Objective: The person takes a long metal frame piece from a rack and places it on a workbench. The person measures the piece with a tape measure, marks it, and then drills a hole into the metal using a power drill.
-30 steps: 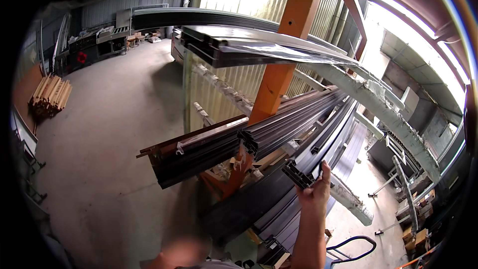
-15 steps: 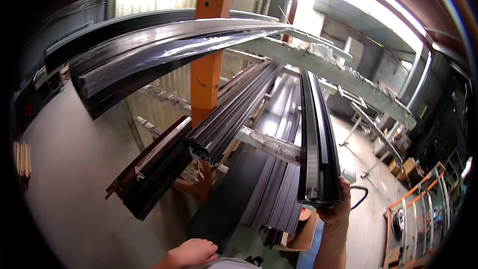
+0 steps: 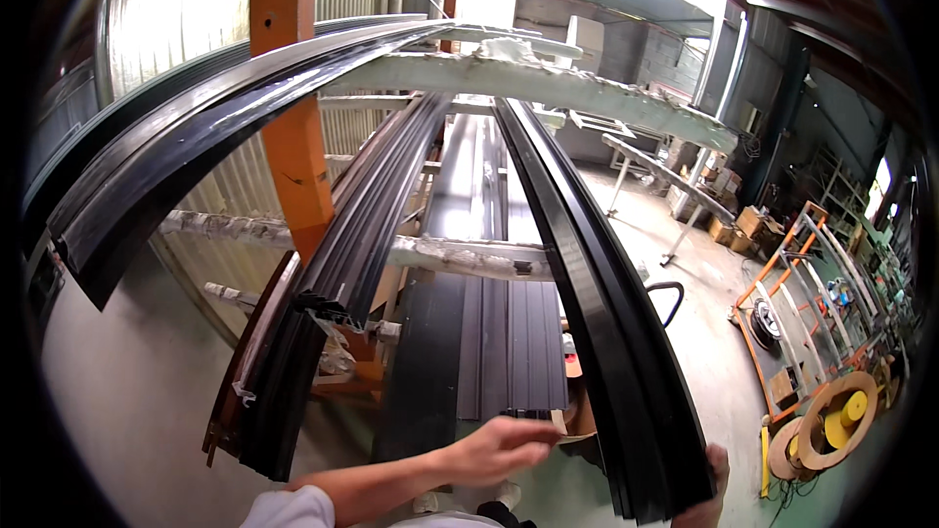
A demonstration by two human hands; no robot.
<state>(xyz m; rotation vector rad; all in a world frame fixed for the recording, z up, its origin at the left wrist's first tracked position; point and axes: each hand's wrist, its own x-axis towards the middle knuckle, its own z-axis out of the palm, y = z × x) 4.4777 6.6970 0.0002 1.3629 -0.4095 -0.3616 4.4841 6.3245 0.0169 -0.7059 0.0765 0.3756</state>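
A long black metal profile (image 3: 626, 332) slopes from the rack down toward me, its near end at the lower right. My right hand (image 3: 716, 484) grips that end from its right side and underneath; most of the fingers are hidden behind it. Stretched across in front of me, my left hand (image 3: 514, 448) is open and holds nothing, its fingers reaching toward the profile's left edge without touching it. To the left, a bundle of dark profiles (image 3: 377, 205) rests on the rack's padded arm (image 3: 469, 256).
An orange post (image 3: 293, 137) stands left of centre, with film-wrapped profiles (image 3: 176, 137) on the upper arm (image 3: 548, 88). Dark flat panels (image 3: 421, 362) lie below. At right are an orange-framed cart (image 3: 782, 303), a large reel (image 3: 839, 422) and cardboard boxes (image 3: 748, 225).
The black profile's near end has come closer to me and lower, with my right hand still on it. My left arm has swung up and rightward toward the profile. The view has shifted right.
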